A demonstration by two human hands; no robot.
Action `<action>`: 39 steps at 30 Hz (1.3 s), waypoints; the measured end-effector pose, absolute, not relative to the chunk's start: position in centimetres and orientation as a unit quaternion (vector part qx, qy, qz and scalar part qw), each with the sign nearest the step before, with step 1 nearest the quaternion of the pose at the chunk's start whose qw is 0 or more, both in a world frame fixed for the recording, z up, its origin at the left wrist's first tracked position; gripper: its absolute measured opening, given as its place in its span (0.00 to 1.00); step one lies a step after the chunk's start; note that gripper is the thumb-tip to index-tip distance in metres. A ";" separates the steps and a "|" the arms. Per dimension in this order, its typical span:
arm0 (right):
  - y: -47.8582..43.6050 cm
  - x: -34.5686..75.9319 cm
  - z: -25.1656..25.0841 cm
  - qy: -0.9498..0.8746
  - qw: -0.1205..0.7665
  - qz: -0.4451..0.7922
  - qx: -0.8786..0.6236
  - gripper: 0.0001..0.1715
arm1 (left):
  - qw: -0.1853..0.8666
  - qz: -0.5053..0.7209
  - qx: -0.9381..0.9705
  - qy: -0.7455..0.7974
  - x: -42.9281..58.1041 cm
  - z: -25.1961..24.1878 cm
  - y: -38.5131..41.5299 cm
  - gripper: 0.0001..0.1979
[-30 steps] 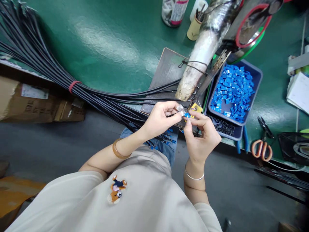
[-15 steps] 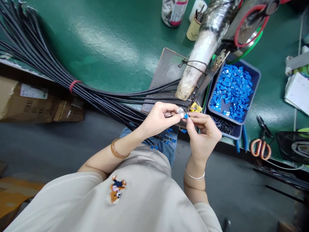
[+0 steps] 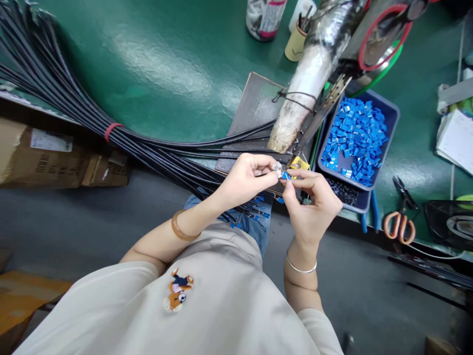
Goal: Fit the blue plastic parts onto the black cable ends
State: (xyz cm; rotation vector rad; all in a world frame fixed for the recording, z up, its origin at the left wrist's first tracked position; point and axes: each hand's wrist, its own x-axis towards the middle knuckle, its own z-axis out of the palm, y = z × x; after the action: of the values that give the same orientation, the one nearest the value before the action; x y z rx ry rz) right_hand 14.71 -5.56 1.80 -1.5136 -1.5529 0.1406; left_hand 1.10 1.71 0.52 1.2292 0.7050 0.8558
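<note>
At the bench's front edge, my left hand (image 3: 247,178) is closed in a pinch, its thumb and fingertip wrapped in white tape. A dark strand shows between those fingers, looking like a black cable's end, mostly hidden. Touching these fingertips is a small blue plastic connector (image 3: 286,176), pinched by the thumb and forefinger of my right hand (image 3: 312,199). Black cables (image 3: 162,155), tied with a red band (image 3: 112,130), run from the left towards my hands. Several cable ends with blue connectors (image 3: 254,217) hang over my lap. Behind my fingers sits a yellow part (image 3: 298,164) of the bench press.
A wrapped white machine arm (image 3: 295,111) slants over a dark board (image 3: 247,111). At right stand a bin (image 3: 392,130) of blue connectors and a lower bin (image 3: 364,203) with small black parts. Blue-handled pliers (image 3: 375,212) and orange-handled scissors (image 3: 399,227) lie beyond.
My hands stay together at the blue connector. My right hand has shifted slightly right, its fingers a little higher, and more of the blue connector shows between the fingertips.
</note>
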 end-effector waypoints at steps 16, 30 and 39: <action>-5.4 14.6 2.7 -0.652 0.453 0.039 -0.606 0.09 | 0.685 0.387 0.533 0.311 1.1 0.8 1.8 0.04; -5.1 14.8 2.5 -0.656 0.450 0.036 -0.605 0.09 | 0.681 0.390 0.534 0.314 1.2 0.7 1.6 0.03; -5.0 14.6 2.8 -0.663 0.451 0.016 -0.597 0.09 | 0.656 0.412 0.559 0.296 1.2 0.6 1.6 0.04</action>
State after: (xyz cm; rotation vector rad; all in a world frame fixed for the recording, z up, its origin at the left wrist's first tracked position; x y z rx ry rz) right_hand 14.61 -5.00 2.81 -1.4763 -1.6395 0.0406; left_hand 1.16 1.57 0.57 1.2662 0.6715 0.9345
